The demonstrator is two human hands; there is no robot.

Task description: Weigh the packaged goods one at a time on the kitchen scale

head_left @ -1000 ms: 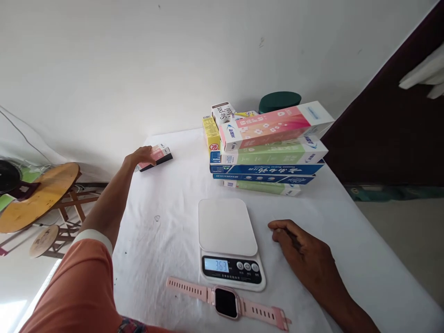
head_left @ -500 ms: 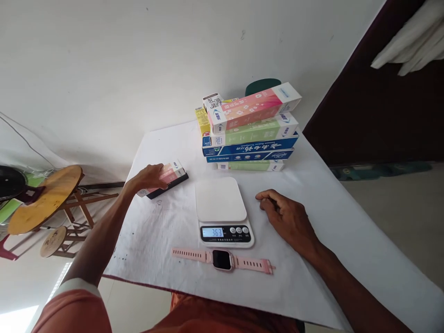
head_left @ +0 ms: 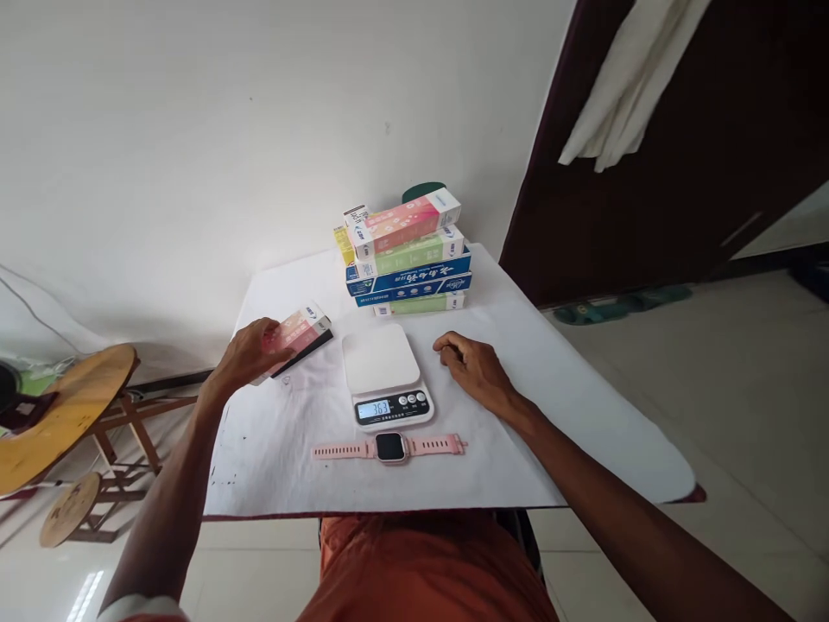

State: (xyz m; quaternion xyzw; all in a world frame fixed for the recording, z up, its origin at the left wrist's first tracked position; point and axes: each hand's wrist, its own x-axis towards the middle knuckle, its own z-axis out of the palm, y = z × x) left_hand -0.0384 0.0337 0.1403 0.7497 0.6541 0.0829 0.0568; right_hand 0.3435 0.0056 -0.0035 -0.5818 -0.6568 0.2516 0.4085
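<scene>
At the table's left side my left hand (head_left: 251, 352) grips a pink and white toothpaste box (head_left: 299, 333), thumb on the near side and fingers over the far side. Beneath that box lies a thin black object (head_left: 312, 352), mostly covered. A white digital scale (head_left: 381, 361) stands in the middle with a bare platform, and its lit display reads 363. To its right, my right hand (head_left: 476, 370) rests on the tablecloth with curled fingers and nothing visible in them. In front of the scale, a pink-strapped smartwatch (head_left: 390, 447) lies stretched out flat.
Behind the scale rises a stack of toothpaste boxes (head_left: 408, 269), blue, green and pink, with a yellow box (head_left: 343, 244) and a dark green round object (head_left: 423, 190) behind. A wooden table (head_left: 97, 380) and stool (head_left: 71, 510) stand left. White cloth (head_left: 631, 86) hangs at right.
The view has shifted, so the table appears farther off and lower. My left hand's thumb and fingers sit wider around the toothpaste box. My right hand stays beside the scale, which still reads 363.
</scene>
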